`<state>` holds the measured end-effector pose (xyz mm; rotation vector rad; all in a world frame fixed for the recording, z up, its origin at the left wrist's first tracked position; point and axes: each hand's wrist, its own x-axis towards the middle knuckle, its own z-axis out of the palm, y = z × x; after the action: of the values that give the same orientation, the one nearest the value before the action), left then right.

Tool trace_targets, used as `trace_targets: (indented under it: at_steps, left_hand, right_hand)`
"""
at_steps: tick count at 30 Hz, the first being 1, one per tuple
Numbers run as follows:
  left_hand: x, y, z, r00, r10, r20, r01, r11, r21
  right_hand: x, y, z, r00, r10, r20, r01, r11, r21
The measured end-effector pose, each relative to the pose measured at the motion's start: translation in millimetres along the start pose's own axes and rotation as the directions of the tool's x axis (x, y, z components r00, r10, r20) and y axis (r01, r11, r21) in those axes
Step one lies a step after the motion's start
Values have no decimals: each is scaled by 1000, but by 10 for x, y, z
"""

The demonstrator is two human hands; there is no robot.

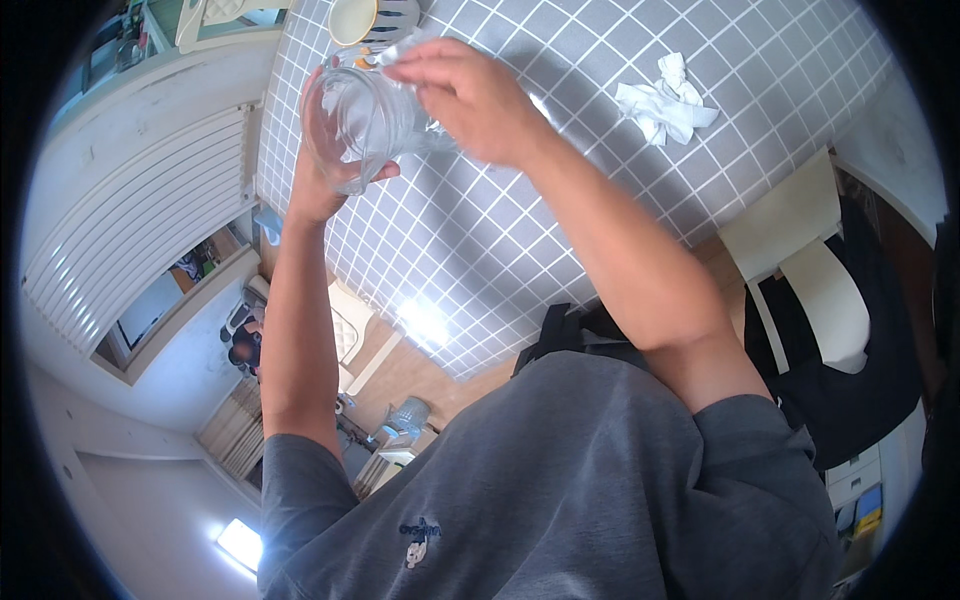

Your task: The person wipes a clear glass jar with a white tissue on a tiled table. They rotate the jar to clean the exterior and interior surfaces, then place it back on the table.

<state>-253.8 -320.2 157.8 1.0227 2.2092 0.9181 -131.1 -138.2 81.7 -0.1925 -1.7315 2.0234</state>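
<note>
My left hand [317, 172] grips a clear glass jar [390, 120] from its left side, fingers behind it and thumb underneath. The jar is tilted, and its wide round mouth faces left. At the jar's upper right side is my right hand [469, 97], its fingers pinched on a white tissue [396, 52]. Whether the tissue touches the glass cannot be told. Small orange pieces [364, 58] show just beyond the jar, partly hidden by it. A striped cup [379, 21] with a yellow rim lies or stands above, cut by the frame edge.
A crumpled white tissue [666, 101] lies on the grey checked tablecloth [585, 172]. A cream chair [787, 195] with black cloth over it stands at the right. On the left wall is a white radiator [142, 225]. A person [244, 349] is in the far background.
</note>
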Motion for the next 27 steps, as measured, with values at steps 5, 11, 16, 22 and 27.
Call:
trace_targets:
  at_steps: [5,11,16,22,27]
  left_hand:
    - [-162,-99,152,1000,1,-24,-2,998,-65]
    - [-178,8,275,980,-154,-126,145,986,-77]
    - [-211,-65,272,981,-118,-151,119,993,-3]
    - [-160,63,328,969,-187,-160,176,981,-80]
    - [-154,38,337,970,-174,-171,164,984,-74]
  right_hand:
    - [-487,-183,78,987,30,-160,-33,999,-17]
    - [-121,-130,30,983,60,-173,-62,998,-7]
    - [-484,-293,143,963,132,-233,-130,991,24]
    - [-201,-200,139,948,65,-310,-69,998,-3]
    - [-402,-279,120,957,54,-286,-60,998,-13]
